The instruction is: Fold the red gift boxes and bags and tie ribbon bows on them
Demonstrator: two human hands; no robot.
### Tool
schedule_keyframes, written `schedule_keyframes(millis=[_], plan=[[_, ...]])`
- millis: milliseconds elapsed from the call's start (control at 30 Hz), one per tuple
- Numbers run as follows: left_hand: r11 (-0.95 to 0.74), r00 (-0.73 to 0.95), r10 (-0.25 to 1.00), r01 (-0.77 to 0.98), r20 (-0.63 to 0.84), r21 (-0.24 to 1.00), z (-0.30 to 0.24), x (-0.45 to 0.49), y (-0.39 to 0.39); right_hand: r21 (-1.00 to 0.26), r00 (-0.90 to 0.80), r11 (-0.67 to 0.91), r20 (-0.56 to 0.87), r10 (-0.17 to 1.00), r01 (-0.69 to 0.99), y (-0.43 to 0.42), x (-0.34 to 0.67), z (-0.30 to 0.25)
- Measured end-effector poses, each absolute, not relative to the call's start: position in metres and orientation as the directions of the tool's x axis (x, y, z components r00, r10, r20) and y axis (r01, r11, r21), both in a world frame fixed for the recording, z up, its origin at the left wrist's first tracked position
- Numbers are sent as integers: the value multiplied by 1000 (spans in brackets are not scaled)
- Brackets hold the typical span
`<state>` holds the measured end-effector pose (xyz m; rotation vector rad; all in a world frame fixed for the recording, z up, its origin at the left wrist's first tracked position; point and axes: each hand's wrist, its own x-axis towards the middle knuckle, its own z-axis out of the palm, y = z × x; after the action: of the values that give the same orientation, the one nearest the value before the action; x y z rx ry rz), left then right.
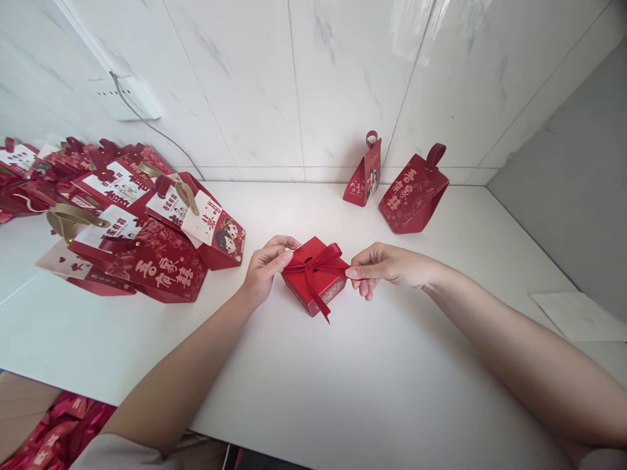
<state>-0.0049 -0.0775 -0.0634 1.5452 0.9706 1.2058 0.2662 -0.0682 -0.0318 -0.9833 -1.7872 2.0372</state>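
In the middle of the white table stands a small red gift box (307, 297) with printed lettering on its right side. A red ribbon (311, 266) is tied in a bow on its top, one tail hanging over the front corner. At the box's left corner is my left hand (268, 269), thumb and forefinger closed on the bow's left part. My right hand (376, 269) pinches the bow's right part between thumb and fingers, just off the box's right corner. The fingertips partly hide both ends of the bow.
Several red gift boxes (171, 264) with handles and white tags crowd the table's left. Near the wall stand a slim red box (362, 179) and a wider red box (414, 196). A cable (147, 124) runs from the wall socket. Red packets (59, 431) lie below the front edge.
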Motion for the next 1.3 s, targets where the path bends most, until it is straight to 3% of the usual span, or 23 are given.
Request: schedule_keyframes(millis=[233, 400, 567, 633, 800, 900, 1000, 1067, 1133, 1233, 1300], plan=[[-263, 213, 946, 68, 243, 962, -64, -6, -79, -940, -752, -209, -342, 564, 271, -67, 268, -31], [-274, 280, 927, 58, 248, 960, -61, -10, -79, -931, -808, -187, -365, 463, 314, -66, 274, -32], [-287, 330, 903, -6, 273, 958, -59, -16, -73, -938, -873, -32, -333, 357, 345, -58, 286, -33], [-255, 406, 884, 7, 230, 967, -58, -18, -71, -956, -865, -1, -267, 426, 294, -56, 285, -36], [-265, 604, 785, 127, 138, 956, -49, -24, -70, -993, -650, 102, 41, 759, 57, -62, 266, -47], [-289, 638, 766, 225, 83, 931, -41, -29, -72, -986, -630, 164, 130, 766, -4, -71, 256, -51], [-272, 658, 753, 283, 20, 920, -38, -31, -72, -985, -740, 169, 126, 661, -17, -76, 251, -60], [-314, 623, 779, 279, 78, 907, -41, -30, -71, -981, -763, 193, 123, 634, 3, -78, 247, -71], [-395, 505, 838, 301, 207, 868, -45, -28, -69, -976, -701, 219, 158, 695, -3, -78, 242, -83], [-424, 183, 906, 429, 383, 798, -50, -26, -64, -960, -572, 267, 264, 777, -81, -76, 236, -97], [-343, -18, 918, 462, 395, 818, -49, -27, -62, -953, -561, 256, 303, 770, -163, -76, 234, -101]])
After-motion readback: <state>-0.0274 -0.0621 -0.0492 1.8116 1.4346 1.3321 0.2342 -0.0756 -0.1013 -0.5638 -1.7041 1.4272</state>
